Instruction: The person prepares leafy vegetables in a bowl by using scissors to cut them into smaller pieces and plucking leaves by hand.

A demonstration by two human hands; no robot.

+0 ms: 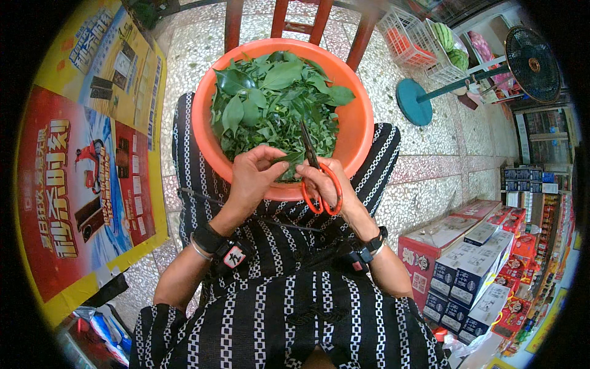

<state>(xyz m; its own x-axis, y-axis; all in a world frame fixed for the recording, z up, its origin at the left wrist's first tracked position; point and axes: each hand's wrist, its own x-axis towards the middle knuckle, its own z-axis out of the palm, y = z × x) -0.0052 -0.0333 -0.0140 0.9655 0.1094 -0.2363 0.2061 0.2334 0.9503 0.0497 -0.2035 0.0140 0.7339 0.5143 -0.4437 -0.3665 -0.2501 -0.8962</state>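
Note:
An orange plastic basin (357, 133) rests between my knees, heaped with green leaves (283, 99). Larger whole leaves lie on top, and smaller cut pieces show below them. Over the basin's near side, my left hand (256, 177) pinches a green leaf (290, 157) between thumb and fingers. My right hand (329, 184) holds scissors (312, 145) with orange-red handles, their dark blades pointing away from me over the leaves. The right thumb and fingertips are also close to the leaf's other end; whether they grip it I cannot tell.
Beyond the basin stands a reddish wooden chair (279, 20). A fan (414, 101) with a green round base is at the upper right, near white crates (401, 37) and watermelons (442, 34). Stacked cartons (465, 272) sit at the right. A printed poster board (92, 152) borders the left.

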